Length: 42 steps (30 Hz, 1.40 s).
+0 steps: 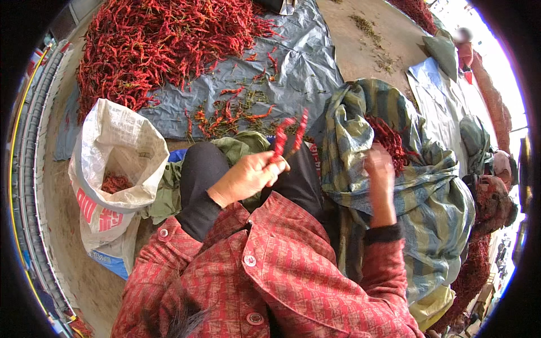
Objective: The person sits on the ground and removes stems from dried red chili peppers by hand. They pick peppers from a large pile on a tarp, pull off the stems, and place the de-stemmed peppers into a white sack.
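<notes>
Two dried red chili peppers (280,137) point up from my left hand (249,174), pinched at their stem ends between thumb and fingers above my lap. My right hand (379,162), blurred by motion, is at the mouth of a green-and-blue striped woven sack (431,207). Dark red chilies (386,135) lie in that sack's opening, right beside the hand. Whether my right fingers hold anything is hidden by the blur. To my left stands a white woven sack (139,169) with its rim rolled down and some reddish chilies (115,182) deep inside.
A large heap of red chilies (169,46) lies on a grey-blue tarp (296,63) in front of me. Loose chilies and stems (228,114) are scattered near my knees. At the far right a person (465,53) is beside more sacks (441,53).
</notes>
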Motion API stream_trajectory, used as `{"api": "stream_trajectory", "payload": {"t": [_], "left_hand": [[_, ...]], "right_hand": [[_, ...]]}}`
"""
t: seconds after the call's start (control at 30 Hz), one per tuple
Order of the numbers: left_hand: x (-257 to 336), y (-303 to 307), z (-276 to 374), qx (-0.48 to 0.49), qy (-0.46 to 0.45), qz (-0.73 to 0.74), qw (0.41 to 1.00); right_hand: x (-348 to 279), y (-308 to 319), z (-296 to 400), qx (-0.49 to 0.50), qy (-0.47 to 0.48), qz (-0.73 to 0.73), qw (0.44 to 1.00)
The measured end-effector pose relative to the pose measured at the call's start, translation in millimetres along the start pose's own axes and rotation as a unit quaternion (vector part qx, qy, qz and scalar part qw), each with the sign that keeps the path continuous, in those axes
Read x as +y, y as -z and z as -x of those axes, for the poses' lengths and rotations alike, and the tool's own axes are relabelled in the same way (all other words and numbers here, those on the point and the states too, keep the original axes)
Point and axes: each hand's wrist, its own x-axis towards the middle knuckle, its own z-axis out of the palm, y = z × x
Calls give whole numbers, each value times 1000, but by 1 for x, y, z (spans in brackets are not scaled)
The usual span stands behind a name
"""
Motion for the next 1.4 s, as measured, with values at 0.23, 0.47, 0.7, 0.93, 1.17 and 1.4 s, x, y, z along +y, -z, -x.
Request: {"api": "stream_trajectory", "payload": {"t": [0.23,0.47,0.7,0.93,1.17,1.4], "left_hand": [[-14,-13,16,-25,-35,-33,999],[-2,-5,21,0,-22,-189,982],[0,4,31,33,-92,-240,966],[-18,6,25,67,-140,-334,930],[-69,39,28,67,129,-163,976],[-38,33,21,-65,-20,-325,943]], "right_hand": [[-64,-108,51,-272,-147,-287,907],[-70,-105,49,-234,-59,-180,954],[-80,-104,43,-241,-66,-129,960],[-69,-106,58,-338,-173,-308,872],[-75,-121,51,-297,-201,-394,846],[-63,-144,31,-384,-120,-230,886]]}}
